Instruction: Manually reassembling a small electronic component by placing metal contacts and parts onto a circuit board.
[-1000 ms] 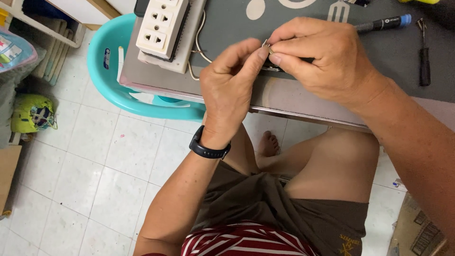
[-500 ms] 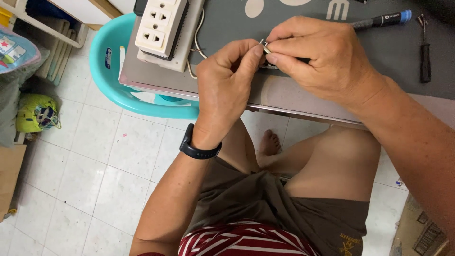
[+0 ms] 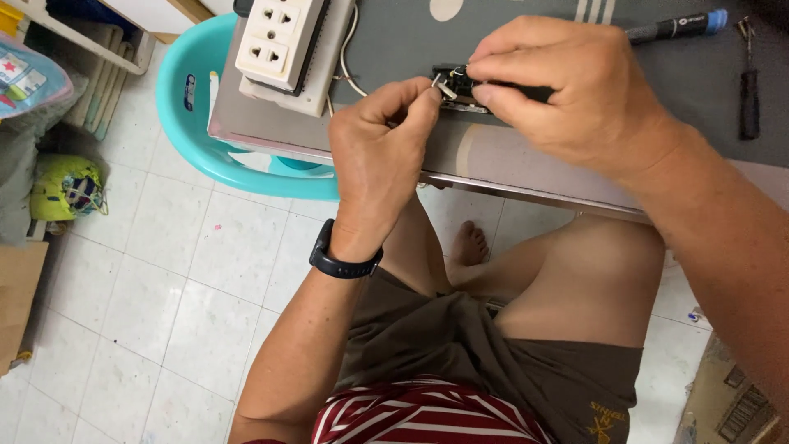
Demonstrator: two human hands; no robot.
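Observation:
My left hand (image 3: 380, 156) pinches a thin white wire end (image 3: 444, 87) between thumb and forefinger at the table's front edge. My right hand (image 3: 567, 90) grips a small black electrical part (image 3: 459, 80), the wire end touching its left side. A black watch sits on my left wrist. A white wire (image 3: 348, 57) loops from the hands back toward a white multi-socket power strip (image 3: 279, 41) lying at the table's left end.
A grey table top (image 3: 526, 33) carries a blue-capped black screwdriver (image 3: 674, 26) and a small black-handled tool (image 3: 748, 90) at the right. A turquoise plastic stool (image 3: 197, 140) stands left of the table. White tiled floor, my bare knees and foot lie below.
Both hands stay together at the table edge, fingers shifting slightly; the black part and wire end now show more clearly between them.

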